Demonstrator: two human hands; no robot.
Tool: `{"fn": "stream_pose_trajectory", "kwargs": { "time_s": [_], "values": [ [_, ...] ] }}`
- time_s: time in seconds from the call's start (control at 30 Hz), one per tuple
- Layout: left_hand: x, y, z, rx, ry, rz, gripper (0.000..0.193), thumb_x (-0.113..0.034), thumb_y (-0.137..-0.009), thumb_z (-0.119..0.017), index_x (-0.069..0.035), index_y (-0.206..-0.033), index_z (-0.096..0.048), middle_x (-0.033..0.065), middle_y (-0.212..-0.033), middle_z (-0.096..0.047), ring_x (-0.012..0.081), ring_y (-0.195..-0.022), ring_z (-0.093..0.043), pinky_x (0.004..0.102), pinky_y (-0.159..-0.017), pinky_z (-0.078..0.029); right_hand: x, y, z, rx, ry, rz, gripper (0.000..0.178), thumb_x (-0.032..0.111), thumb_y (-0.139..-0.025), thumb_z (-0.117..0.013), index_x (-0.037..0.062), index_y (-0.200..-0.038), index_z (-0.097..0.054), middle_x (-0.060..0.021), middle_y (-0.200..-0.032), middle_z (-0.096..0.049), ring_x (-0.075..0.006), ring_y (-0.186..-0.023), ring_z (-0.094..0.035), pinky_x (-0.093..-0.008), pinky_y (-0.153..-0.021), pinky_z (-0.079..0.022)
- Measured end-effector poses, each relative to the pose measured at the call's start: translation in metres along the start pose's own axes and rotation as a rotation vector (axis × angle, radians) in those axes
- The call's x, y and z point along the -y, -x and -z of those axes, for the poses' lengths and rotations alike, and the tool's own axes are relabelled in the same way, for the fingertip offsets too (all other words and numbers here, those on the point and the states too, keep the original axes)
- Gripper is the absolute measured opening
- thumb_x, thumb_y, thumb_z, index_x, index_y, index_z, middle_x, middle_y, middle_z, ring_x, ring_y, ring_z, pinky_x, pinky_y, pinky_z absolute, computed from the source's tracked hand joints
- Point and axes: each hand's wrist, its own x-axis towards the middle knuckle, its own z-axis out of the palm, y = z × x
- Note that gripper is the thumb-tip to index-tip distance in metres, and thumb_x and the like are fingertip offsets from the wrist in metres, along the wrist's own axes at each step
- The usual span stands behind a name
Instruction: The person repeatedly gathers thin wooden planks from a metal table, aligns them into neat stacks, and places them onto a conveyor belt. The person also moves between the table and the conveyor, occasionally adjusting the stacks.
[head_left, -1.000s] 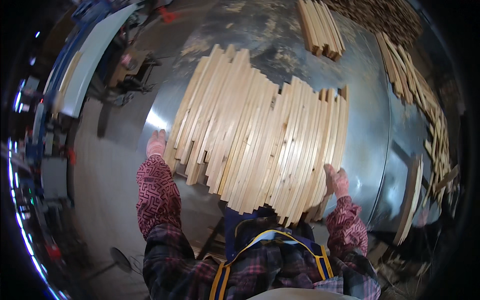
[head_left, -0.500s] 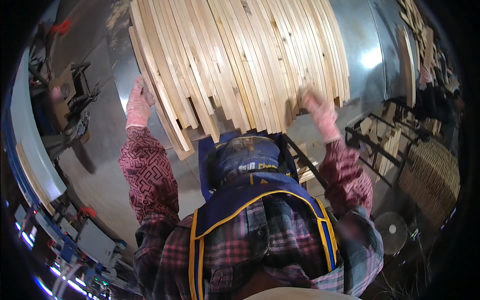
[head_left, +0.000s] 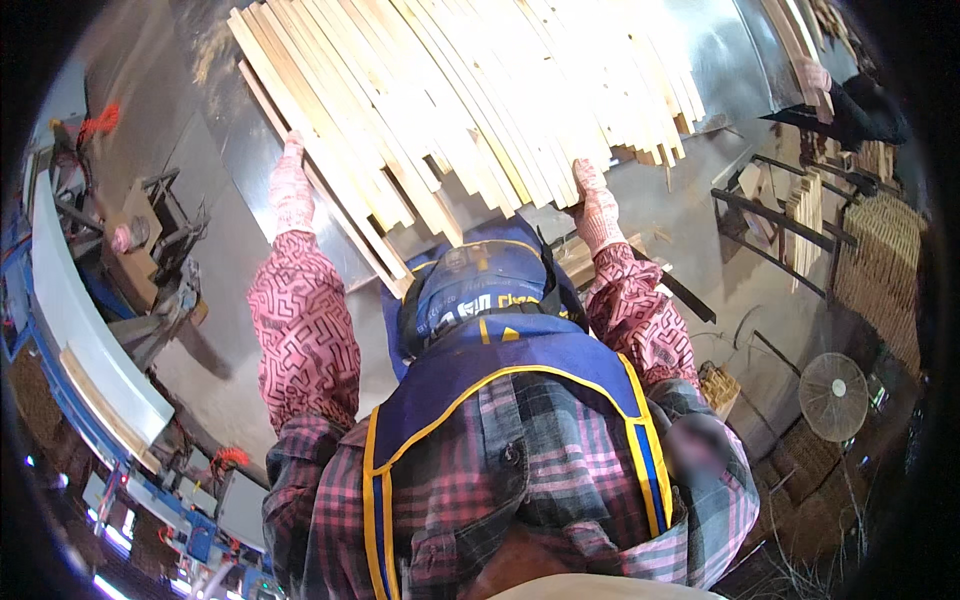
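Uneven pressure from the left hand (head_left: 291,195) at the left edge or the right hand (head_left: 597,208) at the near ends, each grip's closure impossible to tell, might have skewed the loose wooden strips (head_left: 470,110), straight, narrow and staggered, lying side by side on the shiny metal worktop (head_left: 735,62).

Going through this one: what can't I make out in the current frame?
All in the head view:
- Far ends of many wooden strips: cut off by the top edge.
- Their grain mid-stack: washed out by glare.
- Metal table under the strips: covered by them.
- Inner fingers of the left grip and right grip: hidden by the hands themselves.
- Most of the co-worker: lost in the dark rim.
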Motion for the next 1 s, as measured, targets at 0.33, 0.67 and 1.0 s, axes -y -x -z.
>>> {"fn": "stream_pose_trajectory", "kwargs": {
  "time_s": [0.33,0.67,1.0],
  "values": [
    [-0.008,-0.044,0.047,0.224,0.048,0.068,0.087,-0.052,-0.085,-0.072,0.006,-0.143,-0.044,0.0174,-0.137,-0.057,0.024,-0.126,-0.053,0.0303,-0.108,-0.037,-0.032,0.101,-0.065,0.164,1.123,0.48,0.069,0.051,-0.095,-0.06,0.0003,-0.14,-0.05,-0.0215,-0.136,-0.055,-0.0343,-0.126,-0.053,-0.0384,-0.106,-0.041],
    [0.088,-0.134,0.066,0.121,0.074,-0.124,0.073,-0.048,-0.091,-0.067,0.0,-0.142,-0.047,0.0187,-0.137,-0.056,0.0274,-0.127,-0.054,0.0371,-0.104,-0.045,0.082,-0.01,-0.126,-0.08,0.847,0.369,0.056,0.051,-0.097,-0.057,0.0221,-0.145,-0.05,-0.0108,-0.133,-0.059,-0.0261,-0.117,-0.059,-0.0352,-0.098,-0.047],
    [0.013,-0.08,0.046,0.514,0.859,-0.129,0.061,-0.026,-0.091,-0.061,-0.002,-0.142,-0.04,0.0173,-0.122,-0.06,0.0285,-0.105,-0.065,0.0412,-0.089,-0.058,0.047,-0.071,-0.173,0.385,0.012,0.089,0.084,0.021,-0.092,-0.07,0.0121,-0.158,-0.019,-0.0179,-0.124,-0.063,-0.0272,-0.116,-0.061,-0.0385,-0.096,-0.052]
  ]
}}
